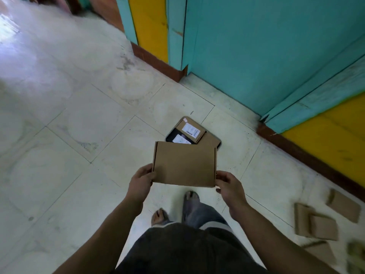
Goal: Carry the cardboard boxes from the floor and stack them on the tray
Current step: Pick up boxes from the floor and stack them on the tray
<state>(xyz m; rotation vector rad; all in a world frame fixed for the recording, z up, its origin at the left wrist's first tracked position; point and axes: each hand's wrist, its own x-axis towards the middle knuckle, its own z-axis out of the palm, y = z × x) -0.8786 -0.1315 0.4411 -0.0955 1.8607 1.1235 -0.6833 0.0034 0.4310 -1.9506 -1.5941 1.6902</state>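
I hold a flat brown cardboard box (184,164) in front of me at waist height. My left hand (141,181) grips its left near corner and my right hand (230,186) grips its right near corner. Beyond it on the floor lies a dark tray (171,136), partly hidden by the held box. On the tray rests a small cardboard box with a white label (189,129), and another white label shows beside it. Several more cardboard boxes (316,224) lie on the floor at the lower right.
The floor is pale tile. A turquoise door (266,56) and yellow wall with a brown skirting (308,155) run along the right and back. My feet (190,196) stand just behind the held box.
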